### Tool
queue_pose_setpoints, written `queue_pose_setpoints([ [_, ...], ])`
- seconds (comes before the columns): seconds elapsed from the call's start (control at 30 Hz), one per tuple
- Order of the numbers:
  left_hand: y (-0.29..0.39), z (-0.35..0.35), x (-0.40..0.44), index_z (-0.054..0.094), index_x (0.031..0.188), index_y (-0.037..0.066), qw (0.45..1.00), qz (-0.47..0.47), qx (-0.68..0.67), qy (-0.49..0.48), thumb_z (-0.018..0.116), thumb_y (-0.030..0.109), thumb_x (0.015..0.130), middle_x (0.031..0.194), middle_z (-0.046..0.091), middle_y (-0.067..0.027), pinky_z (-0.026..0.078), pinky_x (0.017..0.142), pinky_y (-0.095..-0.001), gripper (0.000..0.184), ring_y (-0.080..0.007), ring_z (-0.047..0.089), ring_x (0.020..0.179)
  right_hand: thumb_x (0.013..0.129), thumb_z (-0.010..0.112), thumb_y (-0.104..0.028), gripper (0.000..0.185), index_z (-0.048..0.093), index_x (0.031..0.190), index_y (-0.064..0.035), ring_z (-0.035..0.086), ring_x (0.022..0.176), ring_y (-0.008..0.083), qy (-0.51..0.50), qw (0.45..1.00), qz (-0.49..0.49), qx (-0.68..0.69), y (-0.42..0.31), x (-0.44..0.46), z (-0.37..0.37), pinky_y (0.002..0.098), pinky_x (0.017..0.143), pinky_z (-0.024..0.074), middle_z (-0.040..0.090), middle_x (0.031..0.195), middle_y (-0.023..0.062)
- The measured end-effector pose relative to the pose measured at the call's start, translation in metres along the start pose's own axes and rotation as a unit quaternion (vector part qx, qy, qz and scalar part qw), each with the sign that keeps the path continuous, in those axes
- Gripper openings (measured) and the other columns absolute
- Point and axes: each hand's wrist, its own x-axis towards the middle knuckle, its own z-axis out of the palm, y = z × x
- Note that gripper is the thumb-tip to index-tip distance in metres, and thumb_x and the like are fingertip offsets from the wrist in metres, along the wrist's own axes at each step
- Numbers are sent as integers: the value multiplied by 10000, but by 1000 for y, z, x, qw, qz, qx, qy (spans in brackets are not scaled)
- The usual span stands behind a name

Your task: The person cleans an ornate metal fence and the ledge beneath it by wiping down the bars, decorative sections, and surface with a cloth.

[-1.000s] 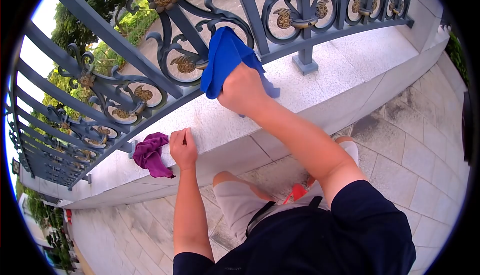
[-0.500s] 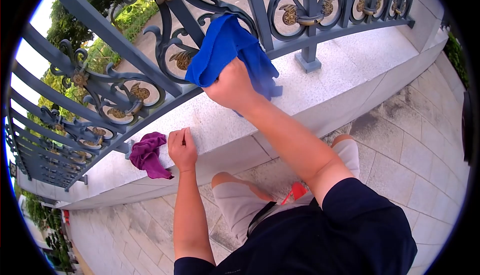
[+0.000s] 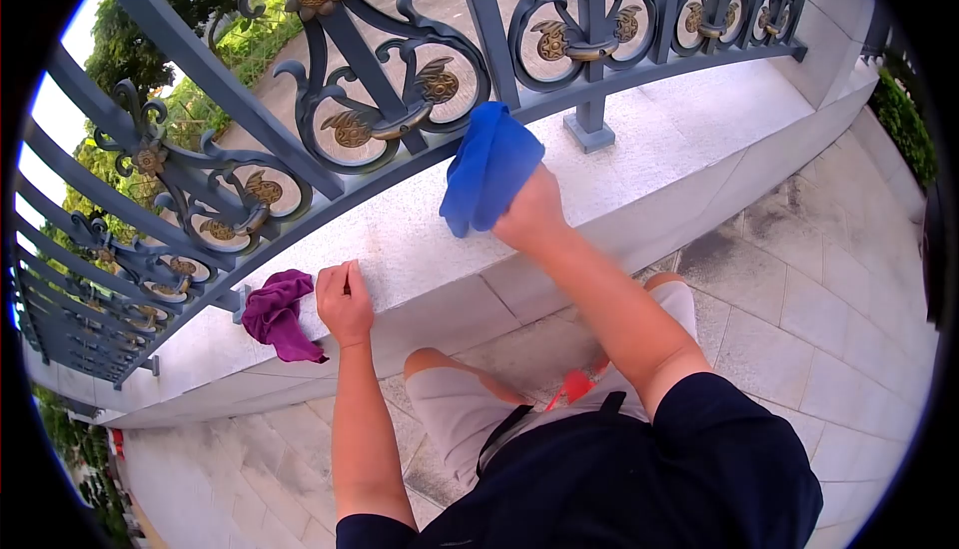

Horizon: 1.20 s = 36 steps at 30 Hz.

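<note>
In front of the fence (image 3: 333, 187), on the pale stone ledge (image 3: 420, 234) below it, a crumpled purple cloth (image 3: 277, 315) lies beside one of the fence's feet, its lower tip at the ledge's front edge. Just right of that, on the fence's near side, the left hand (image 3: 345, 301) is over the ledge, fingers curled into a loose fist; whether anything is inside, I cannot tell. Farther right, a bunched blue cloth (image 3: 489, 169) overlaps the fence's lower rail in view; contact is unclear. The right hand (image 3: 534, 211) grips its near side, fingertips hidden. Right of that, a fence foot (image 3: 589, 134) stands on the ledge, and shrubs (image 3: 904, 124) grow beyond the fence's right end.
</note>
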Motion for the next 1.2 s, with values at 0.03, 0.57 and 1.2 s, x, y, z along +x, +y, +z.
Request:
queue_pose_setpoints([
  [0.03, -1, 0, -2, 807, 992, 39, 1000, -4, -1, -2, 761, 93, 984, 905, 702, -93, 539, 725, -381, 71, -267, 671, 812, 838, 847, -174, 364, 768, 1156, -16, 707, 1092, 455, 33, 999, 18, -16, 8, -7, -9, 483, 885, 603, 732, 1261, 224],
  [0.57, 5, -2, 1, 806, 979, 37, 1000, -9, -1, 4, 764, 82, 982, 896, 704, -81, 537, 703, -369, 62, -255, 674, 790, 813, 889, -321, 573, 659, 1221, 9, 560, 1148, 472, 125, 962, -14, -243, 55, 72, 32, 549, 955, 428, 629, 1224, 243],
  [1.2, 2, -4, 1, 794, 970, 35, 1000, -4, -2, 16, 767, 98, 978, 901, 696, -84, 543, 740, -379, 69, -276, 681, 832, 835, 923, -233, 591, 661, 1271, 67, 609, 1127, 454, 100, 988, -8, -115, 60, 77, 5, 511, 1002, 498, 682, 1173, 227],
])
